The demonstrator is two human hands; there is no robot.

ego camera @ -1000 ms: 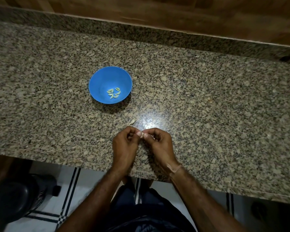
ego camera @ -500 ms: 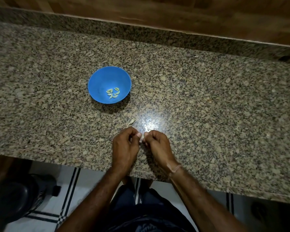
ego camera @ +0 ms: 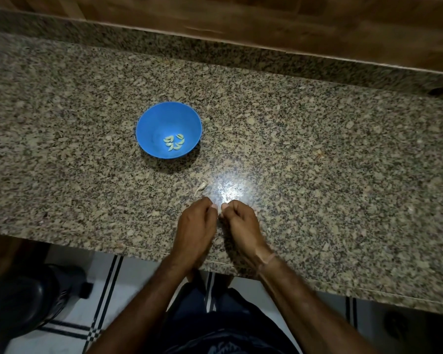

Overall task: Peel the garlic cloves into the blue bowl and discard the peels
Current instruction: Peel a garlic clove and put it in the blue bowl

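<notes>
On the floor below the desk's (ego camera: 317, 175) near-left edge stood a dark, rounded object (ego camera: 23, 302), too dim to identify. Left of the desk's middle, well back from the near edge, the blue bowl (ego camera: 152, 123) held a small cluster of peeled cloves (ego camera: 174, 143) in its bottom. Between the bowl and the hands a loose scrap of peel (ego camera: 201, 187) lay on the stone beside a bright glare. Close to the near edge, the left hand (ego camera: 196, 223) and the right hand (ego camera: 242, 224) met fingertip to fingertip, fingers curled, each pinching a small pale thing, judged to be a garlic clove (ego camera: 219, 210), which was mostly hidden. A thin band (ego camera: 266, 261) circled the right wrist. To do this step well, one hand would best hold the clove firm while the other's nail lifted the skin at a tip and drew it off in a strip. The pressure should stay light so the clove neither bruised nor shot away. The bare clove then belonged in the bowl, and the scraps gathered for discarding. No brand, label or writing could be read anywhere.
</notes>
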